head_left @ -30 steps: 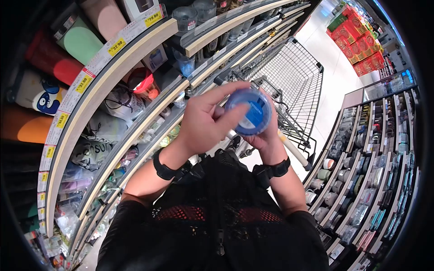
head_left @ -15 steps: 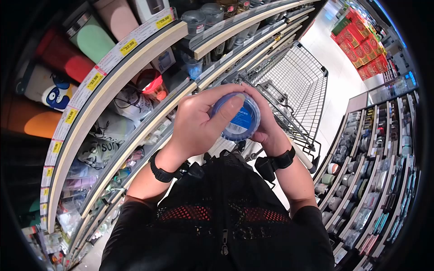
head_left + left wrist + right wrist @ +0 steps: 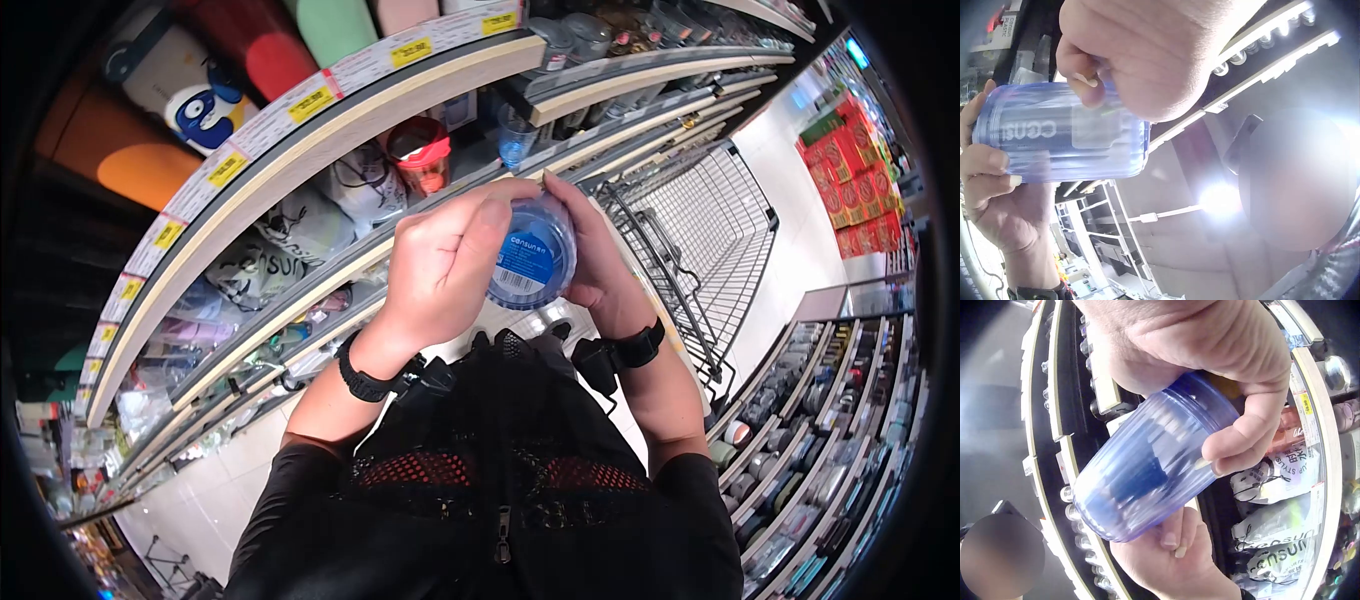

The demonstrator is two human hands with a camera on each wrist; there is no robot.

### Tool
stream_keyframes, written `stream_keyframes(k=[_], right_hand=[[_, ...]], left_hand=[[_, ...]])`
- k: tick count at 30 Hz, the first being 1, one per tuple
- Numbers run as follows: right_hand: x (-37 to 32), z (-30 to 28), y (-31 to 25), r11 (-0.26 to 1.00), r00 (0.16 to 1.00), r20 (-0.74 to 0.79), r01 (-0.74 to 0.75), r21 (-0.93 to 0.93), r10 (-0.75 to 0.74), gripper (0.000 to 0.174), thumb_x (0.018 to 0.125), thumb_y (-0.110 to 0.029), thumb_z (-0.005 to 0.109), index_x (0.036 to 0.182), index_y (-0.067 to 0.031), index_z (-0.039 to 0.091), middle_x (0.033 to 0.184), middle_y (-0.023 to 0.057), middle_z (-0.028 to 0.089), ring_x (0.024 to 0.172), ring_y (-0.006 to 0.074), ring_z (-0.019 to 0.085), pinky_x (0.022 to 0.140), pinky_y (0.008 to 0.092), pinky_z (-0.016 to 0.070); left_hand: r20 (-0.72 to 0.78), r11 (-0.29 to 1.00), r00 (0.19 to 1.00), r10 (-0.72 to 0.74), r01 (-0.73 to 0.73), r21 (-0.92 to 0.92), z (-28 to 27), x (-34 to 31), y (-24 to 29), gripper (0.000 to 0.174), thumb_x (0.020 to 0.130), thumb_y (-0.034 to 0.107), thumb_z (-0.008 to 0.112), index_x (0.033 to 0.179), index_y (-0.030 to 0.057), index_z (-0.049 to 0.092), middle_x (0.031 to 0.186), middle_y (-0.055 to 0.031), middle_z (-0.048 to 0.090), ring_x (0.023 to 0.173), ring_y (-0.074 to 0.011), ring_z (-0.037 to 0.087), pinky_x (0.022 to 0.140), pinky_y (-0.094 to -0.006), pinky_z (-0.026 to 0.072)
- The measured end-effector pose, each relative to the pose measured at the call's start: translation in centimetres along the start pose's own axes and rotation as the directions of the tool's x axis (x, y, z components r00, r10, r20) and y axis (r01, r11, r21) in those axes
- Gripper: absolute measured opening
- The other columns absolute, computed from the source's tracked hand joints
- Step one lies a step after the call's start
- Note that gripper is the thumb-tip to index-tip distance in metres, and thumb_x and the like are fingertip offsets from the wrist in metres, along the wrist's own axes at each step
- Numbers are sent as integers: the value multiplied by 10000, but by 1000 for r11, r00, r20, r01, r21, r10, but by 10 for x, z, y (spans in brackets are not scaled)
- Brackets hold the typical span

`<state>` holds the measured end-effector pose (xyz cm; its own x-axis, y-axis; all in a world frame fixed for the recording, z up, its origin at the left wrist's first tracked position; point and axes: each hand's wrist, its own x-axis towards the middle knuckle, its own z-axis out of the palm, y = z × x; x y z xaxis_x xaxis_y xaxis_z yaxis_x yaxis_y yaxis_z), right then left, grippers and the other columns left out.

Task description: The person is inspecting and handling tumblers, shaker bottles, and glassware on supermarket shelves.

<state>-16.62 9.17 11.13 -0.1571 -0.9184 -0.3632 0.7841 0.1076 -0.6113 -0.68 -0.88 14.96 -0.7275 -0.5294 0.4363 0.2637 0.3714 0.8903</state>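
Both hands hold a translucent blue ribbed cup [image 3: 540, 285], its round base with a blue printed label facing up to the head view. At its left side, my left hand [image 3: 435, 265] has its fingers curled and its thumb along the base's edge. My right hand [image 3: 597, 255] grips the other side. In the left wrist view the cup [image 3: 1047, 162] lies sideways between my left hand [image 3: 1147, 53] and my right hand [image 3: 1010, 203]. The right wrist view shows the cup [image 3: 1141, 469] tilted, my right hand's fingers [image 3: 1247, 434] round its wider end, my left hand [image 3: 1172, 565] beneath.
Shelves with price tags [image 3: 310, 105] curve along the left, holding tumblers, bagged goods [image 3: 270, 265] and a red-lidded cup [image 3: 420, 155]. A wire shopping cart [image 3: 700, 240] stands beyond my right hand. More shelves [image 3: 820, 450] are at right, with stacked red boxes [image 3: 855, 190] behind.
The head view has turned, so the shelves and cart appear further right. My left thumb has slid off the middle of the base towards its left edge, uncovering more of the label.
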Motion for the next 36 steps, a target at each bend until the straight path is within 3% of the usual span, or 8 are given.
stream_keyframes(k=[3,8,15,18,23,28,30,36], right_hand=[[8,7,-2,996,996,0,84,-40,-84,458,1013,-453,533,1130,-30,664,1042,104,729,952,206,710,885,351,564],[17,5,-14,935,965,-67,228,-273,-255,509,1007,-451,549,1216,4,635,1119,92,700,1014,167,676,926,321,524],[-3,23,-35,384,781,223,507,-771,-583,517,849,-246,802,1265,0,618,1041,46,699,949,107,650,837,276,525],[-12,32,-31,279,740,295,544,-791,-604,594,767,-256,848,1256,-8,619,1040,84,709,963,149,677,876,302,530],[-20,33,-35,-196,492,609,655,-730,-622,705,636,-260,906,1245,-46,623,1212,173,645,1031,294,687,908,366,542],[-41,30,-40,-434,345,721,617,-657,-601,710,610,-301,954,1214,-70,663,1263,207,616,1036,335,679,864,377,568],[-50,22,-38,-534,343,746,534,-655,-571,682,597,-317,964,1183,-85,702,1269,205,613,1033,328,681,844,380,576],[-61,14,-50,-609,285,784,503,-612,-552,553,633,-252,934,1128,-115,731,1253,192,612,1105,361,631,894,422,552]], left_hand=[[-64,997,995,75,-76,-18,-6,-6,-7,323,1045,205,524,1174,-47,678,1135,-147,727,1046,-184,688,925,-311,516],[-73,994,995,73,-78,-72,-19,-21,-30,349,1043,190,522,1252,-62,642,1250,-160,682,1154,-199,637,1004,-327,470],[432,664,853,-292,506,-550,-23,-24,-53,553,914,46,688,1421,-29,480,1217,-52,647,1103,-105,599,982,-275,459],[478,705,855,-203,466,-535,-15,-18,-57,706,794,36,804,1416,-7,471,1269,-45,612,1178,-131,567,1024,-312,444],[323,945,943,-78,173,-276,0,-11,-66,1046,633,106,925,1500,37,346,1411,-78,519,1287,-179,514,1104,-358,396],[237,982,971,-45,86,-167,13,-4,-76,1084,588,141,961,1478,30,353,1412,-107,535,1300,-211,535,1091,-383,434],[181,995,980,-83,92,-44,19,-1,-74,836,730,148,882,1447,77,458,1380,-114,594,1256,-223,593,1059,-388,489],[149,865,976,-160,211,-455,41,6,-92,846,761,152,870,1463,73,405,1407,-132,567,1270,-240,580,1068,-407,493]])
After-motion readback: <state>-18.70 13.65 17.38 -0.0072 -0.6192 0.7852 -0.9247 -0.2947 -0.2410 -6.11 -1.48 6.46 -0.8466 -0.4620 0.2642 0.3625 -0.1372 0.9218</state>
